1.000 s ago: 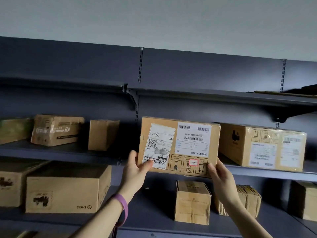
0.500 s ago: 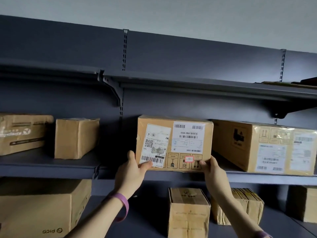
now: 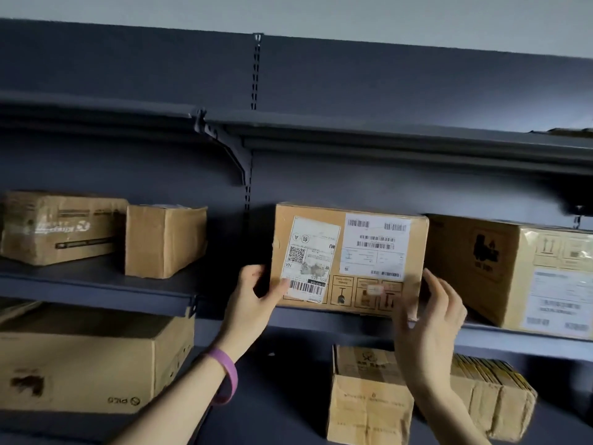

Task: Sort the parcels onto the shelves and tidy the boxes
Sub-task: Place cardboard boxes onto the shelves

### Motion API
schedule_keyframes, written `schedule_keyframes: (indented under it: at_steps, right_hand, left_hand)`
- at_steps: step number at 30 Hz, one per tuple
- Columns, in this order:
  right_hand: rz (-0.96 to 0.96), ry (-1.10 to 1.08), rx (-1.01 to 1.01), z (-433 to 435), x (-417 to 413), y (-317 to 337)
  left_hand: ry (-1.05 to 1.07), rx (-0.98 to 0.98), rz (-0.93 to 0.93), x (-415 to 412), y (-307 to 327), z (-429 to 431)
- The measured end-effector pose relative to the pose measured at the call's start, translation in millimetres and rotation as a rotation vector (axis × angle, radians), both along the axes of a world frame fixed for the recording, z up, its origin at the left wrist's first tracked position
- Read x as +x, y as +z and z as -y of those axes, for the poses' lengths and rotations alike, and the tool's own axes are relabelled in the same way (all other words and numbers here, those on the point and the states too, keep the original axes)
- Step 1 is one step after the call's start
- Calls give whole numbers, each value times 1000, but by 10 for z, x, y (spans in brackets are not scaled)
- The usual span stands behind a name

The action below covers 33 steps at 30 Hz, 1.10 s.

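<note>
Plainly, the labelled parcel (image 3: 351,260) sat on the middle shelf (image 3: 96,285), its front face with two white shipping labels turned outward. It stood just beside a larger taped box (image 3: 513,271) on its right and well apart from a small plain box (image 3: 165,242) on its left. The left hand (image 3: 253,300), with a purple wristband (image 3: 226,374) on its wrist, pinched the parcel's lower left corner, with the thumb on the barcode label and the fingers round the side. The right hand (image 3: 430,319) was at the lower right corner with its fingers loosely spread and holding nothing; blur hid whether it touched the cardboard. On the lower shelf (image 3: 282,396) stood a big carton (image 3: 90,364) and a small creased box (image 3: 369,399).
</note>
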State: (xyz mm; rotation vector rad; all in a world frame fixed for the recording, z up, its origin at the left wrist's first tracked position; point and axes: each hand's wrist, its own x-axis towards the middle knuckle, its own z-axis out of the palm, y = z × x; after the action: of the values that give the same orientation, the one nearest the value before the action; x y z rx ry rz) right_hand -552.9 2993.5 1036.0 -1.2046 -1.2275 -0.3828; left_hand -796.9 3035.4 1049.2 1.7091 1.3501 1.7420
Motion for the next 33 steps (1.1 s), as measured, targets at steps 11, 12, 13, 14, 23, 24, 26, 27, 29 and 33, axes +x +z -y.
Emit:
schedule_keyframes:
  at_steps: [11, 12, 13, 14, 23, 24, 26, 27, 29, 33]
  right_hand:
    - [308, 459, 145, -74, -1585, 385]
    - [323, 494, 135, -115, -1761, 410]
    - [341, 522, 126, -164, -1942, 430]
    - [354, 548, 112, -218, -2128, 446]
    - [40, 667, -308, -941, -3515, 520]
    - [-1, 684, -347, -1004, -3591, 521]
    - [-58, 695, -410, -1109, -3695, 516]
    - [-68, 688, -434, -1148, -3729, 509]
    - [-58, 658, -463, -1199, -3780, 489]
    - [30, 556, -436, -1234, -3791, 419]
  left_hand:
    - [104, 151, 18, -1245, 299, 123]
    - [129, 164, 3, -1420, 327, 119]
    - [152, 177, -11, -1600, 351, 102]
    - [173, 190, -24, -1782, 374, 75]
    - [-33, 4, -19, -2902, 440, -686]
    - [-77, -32, -13, -2932, 438, -758]
    - [-134, -66, -32, -2960, 437, -870]
    - [-144, -72, -74, -2964, 433, -902]
    - [-164, -82, -160, -2973, 418, -937]
    - [-204, -79, -241, -2997, 347, -966]
